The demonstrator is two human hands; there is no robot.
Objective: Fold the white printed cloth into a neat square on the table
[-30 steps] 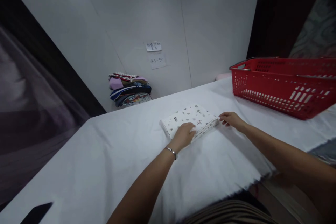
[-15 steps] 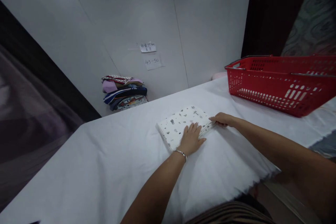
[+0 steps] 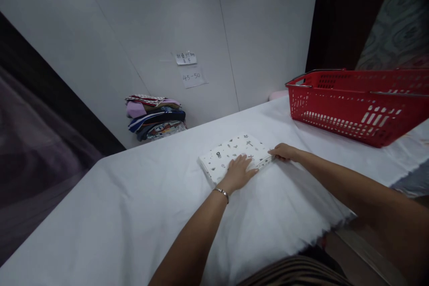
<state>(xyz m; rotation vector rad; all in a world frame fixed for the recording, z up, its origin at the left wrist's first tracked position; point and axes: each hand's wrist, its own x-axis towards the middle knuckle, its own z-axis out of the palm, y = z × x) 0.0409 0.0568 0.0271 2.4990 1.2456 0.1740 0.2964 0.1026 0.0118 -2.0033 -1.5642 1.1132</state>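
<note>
A folded white cloth [image 3: 231, 149] with small dark printed figures lies flat on the white-covered table [image 3: 161, 196]. My left hand [image 3: 238, 173] rests open on its near part, fingers stretched out over the print; a bracelet circles that wrist. At the cloth's right corner, my right hand [image 3: 284, 152] pinches the layered edge between thumb and fingers. The curled fingers of the right hand are partly hidden. Whether the cloth is a garment cannot be made out.
To the right stands a red plastic basket [image 3: 338, 111] with metal handles. Beyond the table's far edge sits a stack of folded clothes [image 3: 156, 117] against the grey wall. Paper notes [image 3: 192, 77] are stuck on that wall. The sheet's frayed edge hangs near my body.
My left hand has slid slightly left across the cloth. My right hand keeps its pinch on the corner, and the view has shifted a little.
</note>
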